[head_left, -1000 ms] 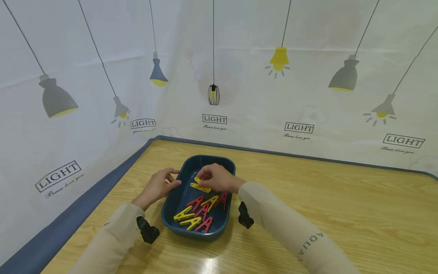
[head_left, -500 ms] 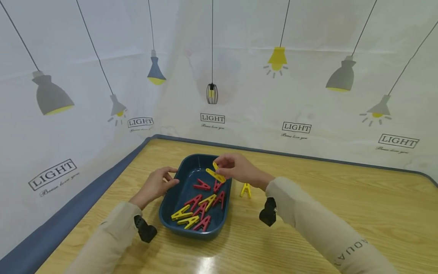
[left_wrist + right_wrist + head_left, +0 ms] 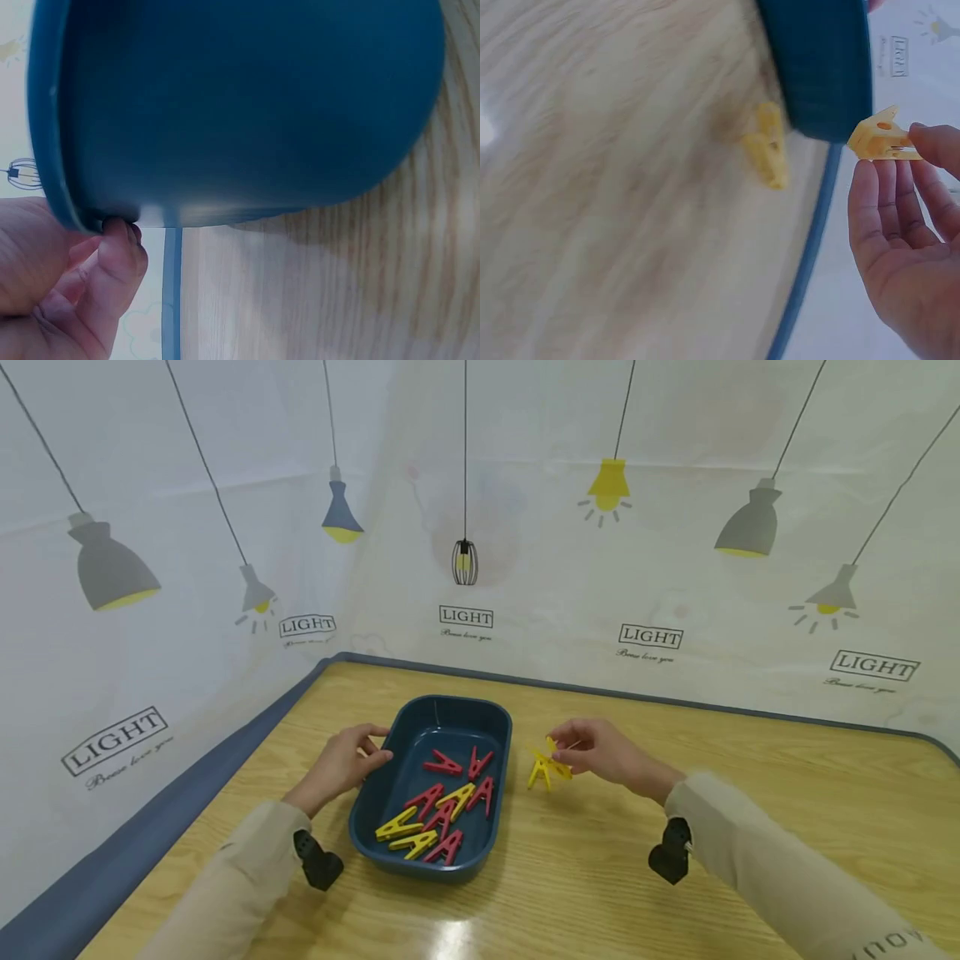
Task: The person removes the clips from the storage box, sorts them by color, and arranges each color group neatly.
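Note:
A dark blue tray stands on the table with several red and yellow clothespins inside. My left hand holds its left rim; in the left wrist view the fingers curl under the lip. To the right of the tray, my right hand pinches a yellow clothespin between thumb and fingers, over the table. Another yellow clothespin lies on the wood, just left of the held one and partly overlapped by it in the head view. A red clothespin lies towards the tray's far end.
The wooden table extends right and towards the front, with a blue border at its back edge. Behind it hangs a pale sheet printed with lamps. A black wrist camera sits below my right wrist, another below my left.
One yellow clothespin has come to lie on the table. My right hand has carried a second one out of the tray to the right. The left hand has stayed on the rim.

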Demonstrator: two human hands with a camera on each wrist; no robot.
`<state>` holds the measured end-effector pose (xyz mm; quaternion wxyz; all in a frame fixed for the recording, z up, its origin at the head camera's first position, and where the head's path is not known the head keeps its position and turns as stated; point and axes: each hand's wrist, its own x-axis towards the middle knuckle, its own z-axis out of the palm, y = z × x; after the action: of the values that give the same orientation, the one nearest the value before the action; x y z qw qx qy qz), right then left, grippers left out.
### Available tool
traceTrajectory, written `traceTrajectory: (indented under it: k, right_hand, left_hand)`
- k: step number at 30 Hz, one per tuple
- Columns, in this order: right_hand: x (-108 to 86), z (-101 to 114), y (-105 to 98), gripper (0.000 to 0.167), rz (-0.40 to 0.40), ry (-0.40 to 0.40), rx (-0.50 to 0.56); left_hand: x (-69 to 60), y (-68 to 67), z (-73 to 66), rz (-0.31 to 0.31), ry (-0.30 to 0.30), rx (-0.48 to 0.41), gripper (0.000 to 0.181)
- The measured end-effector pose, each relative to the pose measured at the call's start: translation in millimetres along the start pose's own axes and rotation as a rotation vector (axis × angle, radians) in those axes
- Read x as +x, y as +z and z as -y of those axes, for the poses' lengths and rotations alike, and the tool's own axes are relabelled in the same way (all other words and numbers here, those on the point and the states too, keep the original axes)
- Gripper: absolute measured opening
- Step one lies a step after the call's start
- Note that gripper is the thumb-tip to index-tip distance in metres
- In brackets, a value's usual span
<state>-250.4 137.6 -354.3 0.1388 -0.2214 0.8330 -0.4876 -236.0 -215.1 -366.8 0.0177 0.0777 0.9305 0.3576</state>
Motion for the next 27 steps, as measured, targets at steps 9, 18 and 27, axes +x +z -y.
traceTrajectory:
  k: [9, 18, 27]
  right_hand:
    - [-8.7, -28.6, -1.6, 0.032, -0.001, 0.083, 0.025]
    - [-6.2, -46.8, -0.6, 0.027, 0.007, 0.171, -0.054]
    - [-3.4, -55.0, -4.0, 0.029, 0.025, 0.112, -0.085]
  left_hand:
    - [-2.5, -0.7, -1.1, 0.004, -0.008, -0.003, 0.04]
    - [-1.1, -1.7, -3.7, 0.001, -0.026, 0.005, 0.04]
    - [-0.7, -1.7, -2.9, 0.002, -0.03, 0.007, 0.04]
